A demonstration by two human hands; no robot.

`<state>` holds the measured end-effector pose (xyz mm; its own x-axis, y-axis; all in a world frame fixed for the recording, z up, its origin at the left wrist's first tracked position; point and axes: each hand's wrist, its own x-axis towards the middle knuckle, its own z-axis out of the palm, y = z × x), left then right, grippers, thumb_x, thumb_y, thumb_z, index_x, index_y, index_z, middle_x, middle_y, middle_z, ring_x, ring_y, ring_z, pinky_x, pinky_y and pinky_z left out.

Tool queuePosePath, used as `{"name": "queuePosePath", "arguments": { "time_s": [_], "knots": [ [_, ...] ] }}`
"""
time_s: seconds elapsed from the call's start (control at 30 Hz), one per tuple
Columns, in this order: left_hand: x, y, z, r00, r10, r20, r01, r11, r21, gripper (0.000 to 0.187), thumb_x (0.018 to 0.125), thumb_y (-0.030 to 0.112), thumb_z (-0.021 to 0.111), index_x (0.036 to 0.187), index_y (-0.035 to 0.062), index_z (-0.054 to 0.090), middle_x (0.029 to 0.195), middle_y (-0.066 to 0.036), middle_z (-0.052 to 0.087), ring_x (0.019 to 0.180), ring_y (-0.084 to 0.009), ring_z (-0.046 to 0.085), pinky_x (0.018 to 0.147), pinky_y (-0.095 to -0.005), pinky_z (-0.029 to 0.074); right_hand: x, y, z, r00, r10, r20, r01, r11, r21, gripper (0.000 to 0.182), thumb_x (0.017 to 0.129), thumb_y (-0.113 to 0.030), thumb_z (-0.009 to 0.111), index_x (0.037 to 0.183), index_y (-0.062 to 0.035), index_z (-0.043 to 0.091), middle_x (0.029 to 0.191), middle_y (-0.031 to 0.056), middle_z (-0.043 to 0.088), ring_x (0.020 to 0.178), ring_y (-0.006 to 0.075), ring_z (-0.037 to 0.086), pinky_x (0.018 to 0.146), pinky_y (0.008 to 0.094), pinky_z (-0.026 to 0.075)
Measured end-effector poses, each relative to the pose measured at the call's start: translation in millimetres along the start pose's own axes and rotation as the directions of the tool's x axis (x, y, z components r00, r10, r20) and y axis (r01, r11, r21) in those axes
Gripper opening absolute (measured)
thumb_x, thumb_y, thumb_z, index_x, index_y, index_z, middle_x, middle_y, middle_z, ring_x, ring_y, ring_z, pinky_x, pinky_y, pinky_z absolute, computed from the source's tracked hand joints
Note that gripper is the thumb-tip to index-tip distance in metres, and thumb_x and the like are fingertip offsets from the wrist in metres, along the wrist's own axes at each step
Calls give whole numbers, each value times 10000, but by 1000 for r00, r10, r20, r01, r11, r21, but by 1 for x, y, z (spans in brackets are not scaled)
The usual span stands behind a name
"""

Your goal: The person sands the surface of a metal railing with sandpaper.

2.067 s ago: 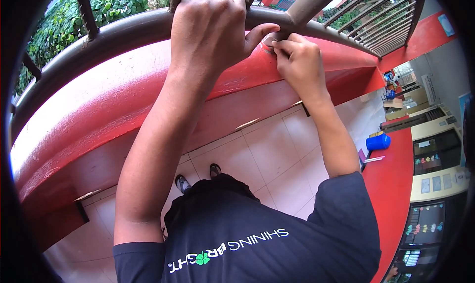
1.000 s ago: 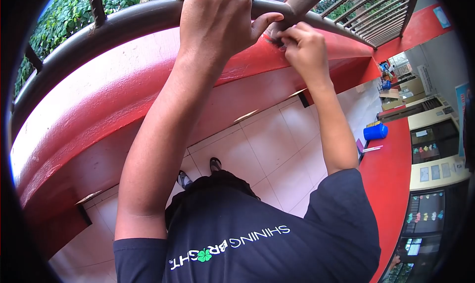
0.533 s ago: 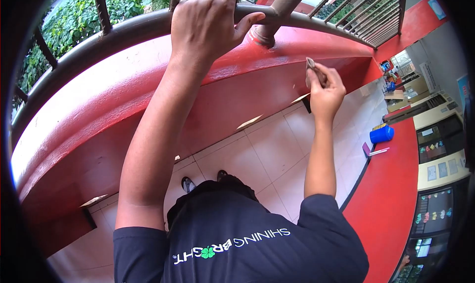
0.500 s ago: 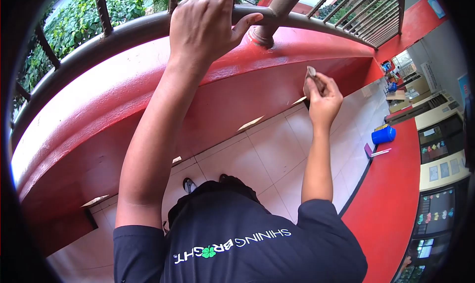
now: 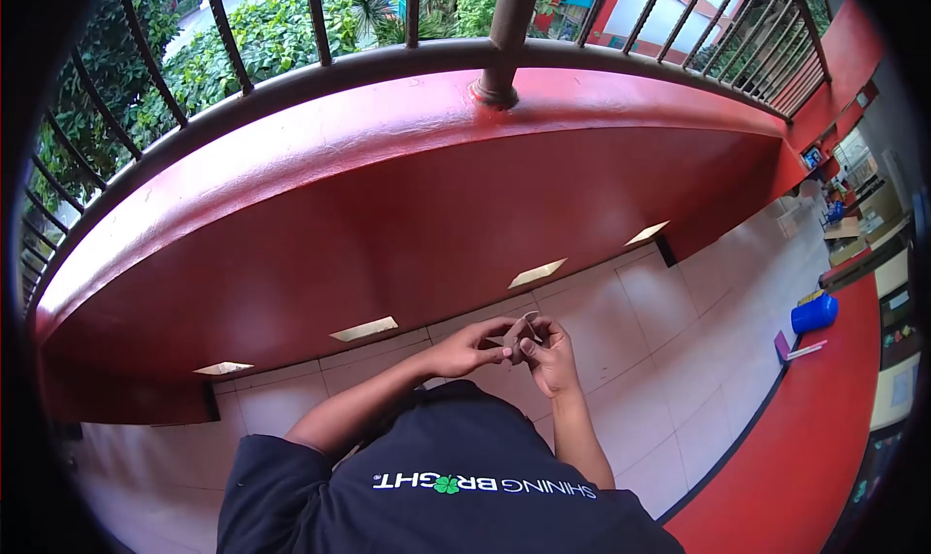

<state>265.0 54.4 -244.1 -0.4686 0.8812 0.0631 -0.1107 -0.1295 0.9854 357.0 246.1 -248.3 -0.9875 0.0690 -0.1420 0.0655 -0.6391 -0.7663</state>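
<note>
My left hand (image 5: 463,351) has let go of the rail (image 5: 398,61) and pinches the folded scrap (image 5: 518,335) with my right hand (image 5: 555,362), in front of my shirt (image 5: 465,447), so neither is at the post (image 5: 499,81).

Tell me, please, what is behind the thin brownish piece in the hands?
Pale floor tiles show just past the thin brownish piece, held by the left hand and right hand. Whatever lies directly behind piece and hands is covered.
</note>
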Motion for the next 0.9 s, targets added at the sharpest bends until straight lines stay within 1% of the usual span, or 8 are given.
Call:
{"name": "queuePosePath", "arguments": {
  "time_s": [0.07, 0.3, 0.4, 0.47, 0.53, 0.67, 0.73, 0.9],
  "knots": [
    [0, -2, 15, 987, -158, 7, 157, 980, -125, 482, 1020, 260, 690, 1398, 16, 516, 1254, -87, 639, 1138, -183, 633, 1019, -361, 523, -12, -3, -12, 991, -101, -91, 77, 970, -233, 304, 878, 0, 797, 1126, -58, 631, 1013, 40, 683, 921, 193, 694, 826, 370, 616],
    [-1, 7, 67, 947, -257, -193, 170, 911, -377, 226, 982, 124, 730, 1097, 72, 543, 1148, -32, 651, 1084, -119, 654, 950, -292, 590, -51, -35, -20, 997, -12, -80, -9, 967, -256, 231, 882, 13, 789, 1078, 22, 667, 1008, 111, 723, 877, 166, 720, 751, 322, 650],
    [-1, 6, 81, 906, -260, -334, 97, 896, -433, 285, 922, 72, 786, 1055, 110, 537, 984, 21, 670, 954, -74, 663, 849, -249, 591, -57, -42, -24, 999, -3, -52, -13, 958, -286, 235, 895, -7, 782, 1095, 22, 662, 990, 107, 719, 863, 162, 718, 744, 318, 653],
    [1, -1, 86, 866, -109, -489, -103, 916, -387, 340, 880, 16, 811, 1045, 125, 534, 939, 32, 674, 909, -63, 660, 810, -239, 578, -60, -48, -21, 1000, -4, -24, -5, 924, -382, 255, 900, -19, 779, 1116, 27, 653, 963, 96, 712, 864, 158, 717, 746, 316, 658],
    [-1, 10, 92, 816, -140, -561, -122, 906, -404, 363, 853, -14, 824, 1034, 125, 541, 944, 29, 680, 907, -68, 659, 799, -249, 567, -64, -45, -24, 1000, -6, -30, -5, 934, -356, 289, 902, -24, 778, 1149, 34, 640, 1000, 96, 695, 858, 161, 719, 728, 315, 660],
    [-8, 18, 109, 765, -129, -631, -84, 951, -296, 276, 852, -32, 815, 944, 103, 593, 997, 5, 680, 900, -85, 661, 770, -266, 558, -76, -52, -16, 999, 29, 19, -21, 945, -327, 367, 916, -30, 767, 1239, 36, 604, 1114, 125, 654, 869, 179, 731, 686, 311, 650],
    [-10, 18, 114, 769, -92, -632, -101, 960, -262, 220, 830, 9, 851, 908, 80, 657, 1010, -11, 702, 960, -106, 674, 862, -289, 583, -84, -61, -8, 995, -69, 67, 89, 926, -368, 462, 919, -28, 761, 1330, 19, 555, 1122, 138, 652, 882, 182, 733, 654, 308, 649],
    [-13, 32, 132, 753, 7, -658, -40, 999, -36, 245, 832, 8, 844, 1052, 16, 737, 1098, -76, 737, 1061, -168, 695, 964, -337, 587, -87, -55, -15, 989, -121, 80, 144, 882, -448, 537, 943, -52, 747, 1425, -13, 515, 1067, 117, 692, 875, 154, 725, 726, 289, 607]
  ]
}}
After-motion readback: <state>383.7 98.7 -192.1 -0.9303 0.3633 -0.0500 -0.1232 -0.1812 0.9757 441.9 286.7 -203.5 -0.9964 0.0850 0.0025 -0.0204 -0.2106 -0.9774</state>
